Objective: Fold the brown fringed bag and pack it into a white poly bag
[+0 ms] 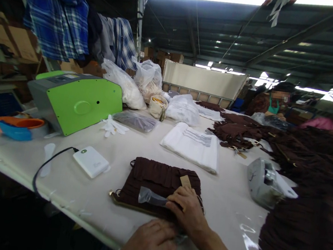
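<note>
A dark brown gathered fabric bag (157, 176) lies on the table in front of me, with a gold-coloured metal edge along its near side and a tan tag (185, 181) at its right. My right hand (188, 209) rests on the bag's right part, its fingers closed on a clear plastic strip (149, 196) that sticks out to the left. Just below the bag's near edge is my left hand (151, 241), fingers curled and slightly blurred. Clear plastic shows faintly by its fingertips; what it grips is hidden.
A white power bank (91, 161) with a black cable and a green machine (81, 105) stand left. Folded white bags (192, 146) lie behind the brown one. At right are a tape dispenser (268, 182) and piled brown bags (308, 221). Two people are beyond.
</note>
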`<state>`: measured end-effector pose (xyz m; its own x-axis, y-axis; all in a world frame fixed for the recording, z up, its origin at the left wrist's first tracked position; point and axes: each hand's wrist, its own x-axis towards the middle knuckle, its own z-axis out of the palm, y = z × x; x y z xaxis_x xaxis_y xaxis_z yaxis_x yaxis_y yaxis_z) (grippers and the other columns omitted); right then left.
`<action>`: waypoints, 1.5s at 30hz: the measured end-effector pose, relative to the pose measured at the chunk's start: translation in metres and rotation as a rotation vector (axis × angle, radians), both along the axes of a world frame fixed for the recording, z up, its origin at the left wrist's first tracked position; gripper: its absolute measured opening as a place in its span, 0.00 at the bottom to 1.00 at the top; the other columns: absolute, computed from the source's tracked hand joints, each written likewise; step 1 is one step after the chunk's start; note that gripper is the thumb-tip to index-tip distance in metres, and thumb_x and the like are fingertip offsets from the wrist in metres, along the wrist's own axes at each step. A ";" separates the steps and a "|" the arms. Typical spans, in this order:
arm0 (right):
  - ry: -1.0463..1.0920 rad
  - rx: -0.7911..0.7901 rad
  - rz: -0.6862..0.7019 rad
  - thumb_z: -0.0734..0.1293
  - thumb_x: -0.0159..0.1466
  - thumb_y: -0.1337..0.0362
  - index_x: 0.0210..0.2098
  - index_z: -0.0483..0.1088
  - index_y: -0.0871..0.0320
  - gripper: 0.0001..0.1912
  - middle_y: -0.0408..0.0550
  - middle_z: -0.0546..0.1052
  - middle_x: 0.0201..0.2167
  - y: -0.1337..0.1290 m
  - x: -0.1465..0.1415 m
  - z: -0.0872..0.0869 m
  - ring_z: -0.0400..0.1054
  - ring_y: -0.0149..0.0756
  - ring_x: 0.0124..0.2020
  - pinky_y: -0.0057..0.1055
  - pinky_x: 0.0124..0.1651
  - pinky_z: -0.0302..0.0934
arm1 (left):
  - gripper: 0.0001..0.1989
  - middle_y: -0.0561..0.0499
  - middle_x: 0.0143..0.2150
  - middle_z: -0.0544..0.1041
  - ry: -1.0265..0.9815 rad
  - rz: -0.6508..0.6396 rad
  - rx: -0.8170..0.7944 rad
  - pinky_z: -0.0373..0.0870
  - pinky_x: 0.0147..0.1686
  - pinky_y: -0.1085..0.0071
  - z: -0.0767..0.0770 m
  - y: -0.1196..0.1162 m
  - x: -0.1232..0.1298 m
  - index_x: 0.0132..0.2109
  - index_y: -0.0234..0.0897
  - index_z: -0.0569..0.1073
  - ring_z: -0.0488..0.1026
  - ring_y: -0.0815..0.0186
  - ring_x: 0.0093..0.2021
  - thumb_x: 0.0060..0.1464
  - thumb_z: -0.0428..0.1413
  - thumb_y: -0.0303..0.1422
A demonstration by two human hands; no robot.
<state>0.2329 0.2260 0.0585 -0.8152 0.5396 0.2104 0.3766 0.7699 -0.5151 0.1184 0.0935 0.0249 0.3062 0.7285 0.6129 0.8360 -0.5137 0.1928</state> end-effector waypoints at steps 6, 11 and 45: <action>0.244 0.055 -0.104 0.63 0.66 0.57 0.37 0.74 0.51 0.10 0.47 0.75 0.37 0.016 0.017 0.004 0.66 0.39 0.42 0.40 0.47 0.58 | 0.10 0.50 0.48 0.77 -0.008 0.270 -0.032 0.66 0.52 0.60 0.022 0.012 -0.033 0.47 0.40 0.72 0.71 0.60 0.52 0.61 0.50 0.27; 0.123 -0.008 -0.327 0.66 0.60 0.57 0.37 0.71 0.55 0.10 0.47 0.75 0.37 0.051 0.020 0.024 0.68 0.40 0.38 0.39 0.43 0.60 | 0.07 0.52 0.41 0.77 -0.001 0.326 -0.102 0.67 0.44 0.63 0.019 0.027 -0.048 0.43 0.41 0.73 0.73 0.62 0.44 0.57 0.56 0.27; 0.352 -0.201 -0.608 0.62 0.63 0.53 0.34 0.74 0.57 0.15 0.46 0.78 0.33 0.019 0.138 0.050 0.70 0.36 0.36 0.33 0.41 0.64 | 0.13 0.49 0.41 0.76 0.022 0.242 0.059 0.66 0.43 0.61 0.001 0.039 -0.062 0.34 0.41 0.73 0.73 0.59 0.43 0.62 0.48 0.38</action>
<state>0.3705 0.2447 0.1080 -0.2613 0.9311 0.2543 0.4936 0.3553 -0.7938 0.0565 0.1322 0.0260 0.1415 0.7454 0.6514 0.9397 -0.3082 0.1485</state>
